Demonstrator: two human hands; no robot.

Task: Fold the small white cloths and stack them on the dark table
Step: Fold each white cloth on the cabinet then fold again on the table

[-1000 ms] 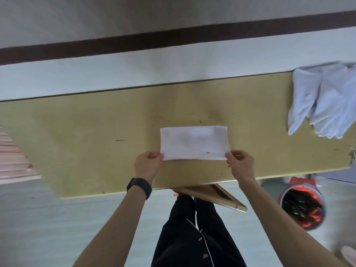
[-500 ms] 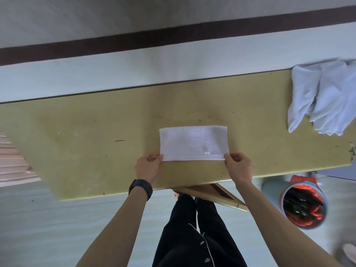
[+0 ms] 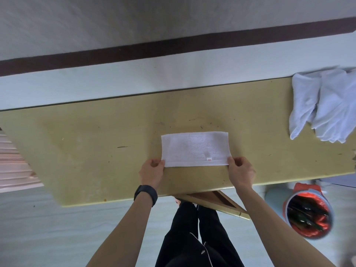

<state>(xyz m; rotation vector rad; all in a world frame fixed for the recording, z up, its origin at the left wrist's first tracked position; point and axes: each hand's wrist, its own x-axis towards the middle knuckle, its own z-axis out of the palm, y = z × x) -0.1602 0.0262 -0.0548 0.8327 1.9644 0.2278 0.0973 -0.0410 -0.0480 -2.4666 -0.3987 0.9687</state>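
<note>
The left hand and the right hand each pinch a near corner of the white cloth, fingers curled in at its edge. Against a second ago the hands have barely shifted, and the cloth has settled flat as a wide band with its small red label by the near edge. I judge the first fold is done and a crosswise fold is due. The cloth lies mid-table, nearer the near edge than the far one. Bare top spreads left of the cloth and beyond it, giving room to fold and start a stack. At the far right corner, well apart, sits the heap of unfolded cloths.
</note>
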